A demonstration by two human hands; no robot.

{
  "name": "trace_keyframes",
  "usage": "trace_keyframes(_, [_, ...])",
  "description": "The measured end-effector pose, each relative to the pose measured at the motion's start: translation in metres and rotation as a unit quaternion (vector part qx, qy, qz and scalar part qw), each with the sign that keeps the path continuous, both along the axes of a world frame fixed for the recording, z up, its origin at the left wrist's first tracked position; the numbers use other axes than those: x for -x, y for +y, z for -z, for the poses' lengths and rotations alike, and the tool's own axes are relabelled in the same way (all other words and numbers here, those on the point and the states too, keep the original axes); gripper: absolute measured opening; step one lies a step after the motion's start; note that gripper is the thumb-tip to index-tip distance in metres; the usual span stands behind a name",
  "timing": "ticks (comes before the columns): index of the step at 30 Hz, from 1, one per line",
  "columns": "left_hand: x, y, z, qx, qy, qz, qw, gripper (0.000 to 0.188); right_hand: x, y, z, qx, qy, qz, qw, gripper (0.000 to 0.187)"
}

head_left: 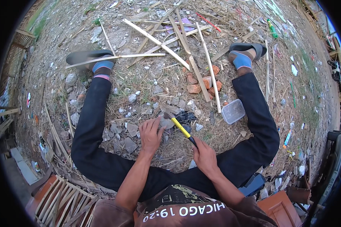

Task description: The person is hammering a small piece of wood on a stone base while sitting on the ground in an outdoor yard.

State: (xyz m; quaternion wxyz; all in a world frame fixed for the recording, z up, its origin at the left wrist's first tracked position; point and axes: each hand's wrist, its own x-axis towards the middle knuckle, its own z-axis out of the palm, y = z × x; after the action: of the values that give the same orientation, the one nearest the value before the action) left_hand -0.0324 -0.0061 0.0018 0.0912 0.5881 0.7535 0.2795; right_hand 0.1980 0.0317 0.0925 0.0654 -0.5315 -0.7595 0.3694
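My right hand (205,156) is wrapped round the black grip of a hammer (182,129) with a yellow handle. The metal head lies over a flat grey stone (165,122) on the ground between my legs. Against the near left edge of that stone is my left hand (150,135), its fingers bent and close together beside the hammer head. What the fingertips hold, if anything, is too small to make out. Just right of the head sits a crumpled black piece of plastic (186,117). Broken grey stones (129,145) are scattered left of my left hand.
Wooden strips (157,42) lie crossed ahead, some over red brick pieces (206,82). A clear plastic tub (233,111) rests beside my right leg. At far right lies a green bottle (272,29). A wooden slatted piece (66,202) is at lower left.
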Motion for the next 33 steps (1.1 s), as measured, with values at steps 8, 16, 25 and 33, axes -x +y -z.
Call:
trace_keyframes(8, [-0.023,-0.018,-0.015,0.122,0.097,0.019,0.988,0.063,-0.002,0.000,0.004,0.024,0.012,0.019,0.999,0.038])
trace_keyframes(16, [-0.021,-0.015,-0.011,0.118,0.058,0.009,0.991,0.063,-0.005,-0.003,0.001,-0.014,0.030,-0.003,0.999,0.040])
trace_keyframes(25, [-0.022,-0.015,-0.006,0.095,0.050,-0.008,0.994,0.060,0.002,-0.005,0.000,-0.073,0.012,-0.038,0.997,0.046])
trace_keyframes(33, [-0.021,-0.014,-0.008,0.088,0.038,-0.005,0.995,0.058,0.005,-0.014,0.002,-0.058,-0.018,-0.031,0.998,0.044])
